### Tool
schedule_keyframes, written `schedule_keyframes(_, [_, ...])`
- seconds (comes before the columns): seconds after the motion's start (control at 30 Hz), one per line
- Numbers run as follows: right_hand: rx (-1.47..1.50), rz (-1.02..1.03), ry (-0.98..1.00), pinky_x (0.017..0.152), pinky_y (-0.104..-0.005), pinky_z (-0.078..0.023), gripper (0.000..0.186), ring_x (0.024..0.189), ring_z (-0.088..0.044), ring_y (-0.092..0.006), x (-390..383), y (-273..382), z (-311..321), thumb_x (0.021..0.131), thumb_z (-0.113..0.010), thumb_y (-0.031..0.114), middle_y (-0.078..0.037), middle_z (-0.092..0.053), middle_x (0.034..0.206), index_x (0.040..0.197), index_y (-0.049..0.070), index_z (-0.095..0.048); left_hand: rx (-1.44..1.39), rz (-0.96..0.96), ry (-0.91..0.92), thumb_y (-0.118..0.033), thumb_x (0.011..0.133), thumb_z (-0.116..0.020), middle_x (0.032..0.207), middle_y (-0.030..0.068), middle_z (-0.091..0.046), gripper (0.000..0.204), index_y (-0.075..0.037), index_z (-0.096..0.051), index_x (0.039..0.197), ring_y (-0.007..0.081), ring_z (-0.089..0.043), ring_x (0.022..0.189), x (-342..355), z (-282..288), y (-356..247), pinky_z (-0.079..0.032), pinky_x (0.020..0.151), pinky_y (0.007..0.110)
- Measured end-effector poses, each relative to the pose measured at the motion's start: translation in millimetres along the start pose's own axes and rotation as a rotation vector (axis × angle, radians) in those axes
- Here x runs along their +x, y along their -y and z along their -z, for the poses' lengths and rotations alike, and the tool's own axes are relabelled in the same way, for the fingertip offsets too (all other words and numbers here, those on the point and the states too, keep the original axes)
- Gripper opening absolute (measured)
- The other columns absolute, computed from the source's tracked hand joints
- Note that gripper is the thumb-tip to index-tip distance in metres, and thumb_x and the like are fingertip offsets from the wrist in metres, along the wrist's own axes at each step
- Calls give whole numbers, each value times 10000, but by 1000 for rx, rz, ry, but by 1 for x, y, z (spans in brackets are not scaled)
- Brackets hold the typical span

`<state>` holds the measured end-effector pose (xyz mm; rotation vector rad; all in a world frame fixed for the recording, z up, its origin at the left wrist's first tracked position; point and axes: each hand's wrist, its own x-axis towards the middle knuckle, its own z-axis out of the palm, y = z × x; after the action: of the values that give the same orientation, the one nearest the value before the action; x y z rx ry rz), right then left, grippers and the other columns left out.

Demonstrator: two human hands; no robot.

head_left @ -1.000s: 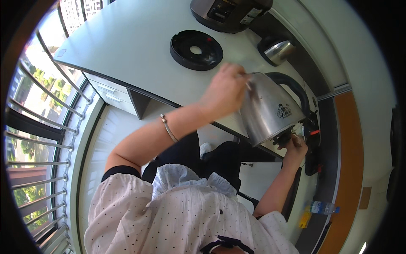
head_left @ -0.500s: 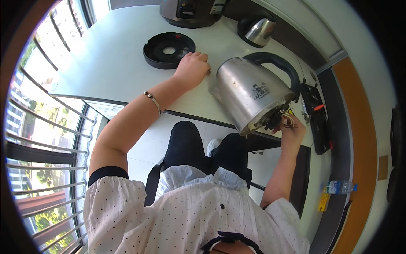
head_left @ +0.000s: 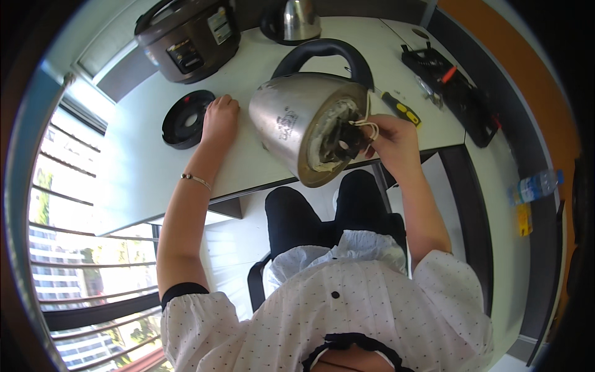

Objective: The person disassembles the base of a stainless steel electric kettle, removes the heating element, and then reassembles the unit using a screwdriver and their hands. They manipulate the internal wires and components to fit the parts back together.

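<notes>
A steel electric kettle (head_left: 276, 115) with a black handle (head_left: 331, 46) lies tipped over near the table's front edge, its opened underside facing right and toward me. Inside that underside sit whitish crusted material and a black plastic connector (head_left: 348, 139) with pale wires. My right hand (head_left: 395, 141) is closed at the connector, fingers pinching it beside the looped wires; its fingertips are partly hidden. Left of the kettle, my left hand (head_left: 221, 118) rests on the tabletop with curled fingers, close against a round black base cover (head_left: 176, 133). What lies under those fingers is hidden.
A yellow-and-black screwdriver (head_left: 401, 109) lies right of the kettle, near an open black tool case (head_left: 455, 93). Behind stand a brown rice cooker (head_left: 186, 46) and a smaller steel kettle (head_left: 300, 22). A water bottle (head_left: 536, 186) is at far right; a barred window (head_left: 93, 248) is at left.
My view has turned, shifting the table's things within it. The kettle's underside now faces me more. My right hand stays at the connector, and my left remains beside the base cover.
</notes>
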<state>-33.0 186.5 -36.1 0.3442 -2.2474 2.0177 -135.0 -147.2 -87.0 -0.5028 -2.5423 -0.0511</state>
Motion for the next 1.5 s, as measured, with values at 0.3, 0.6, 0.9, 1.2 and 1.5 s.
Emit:
schedule_keyframes(0.3, [-105,91,-13,468,-229,-474,112,507,-602,-120,0,6,-3,850,-582,8,-99,-623,637,879,-69,-658,-430,185,-340,-36,798,-623,1046,155,-649,226,-1,-659,1018,299,-623,973,0,71,-45,-479,851,362])
schedule_keyframes(0.6, [-214,376,-63,607,-358,-513,105,613,-631,-305,3,-6,-13,794,-595,35,-179,-639,718,833,-32,-667,-590,-155,-211,-80,736,-625,1340,178,-493,612,25,-465,1317,343,-429,1275,-6,124,-139,-347,1048,426])
schedule_keyframes(0.9, [-205,478,-126,650,-412,-497,97,677,-611,-341,-6,-12,-15,787,-602,66,-181,-612,704,728,-7,-629,-889,18,-242,-55,896,-393,1310,200,-505,428,64,-461,1302,284,-492,1201,-6,106,-145,-385,1008,371])
schedule_keyframes(1.2, [-409,543,-125,600,-362,-505,28,654,-626,-279,-7,-18,-17,760,-645,28,-132,-610,702,761,5,-629,-932,157,-307,-115,922,-354,1304,202,-507,430,74,-471,1290,289,-499,1187,-15,100,-153,-390,1005,375])
schedule_keyframes(1.5, [-657,409,-22,611,-366,-527,47,703,-665,-258,2,4,-4,702,-690,79,-112,-641,673,690,48,-657,-918,175,-324,-121,922,-359,1287,217,-519,429,90,-477,1277,292,-517,1173,-13,101,-155,-413,989,368])
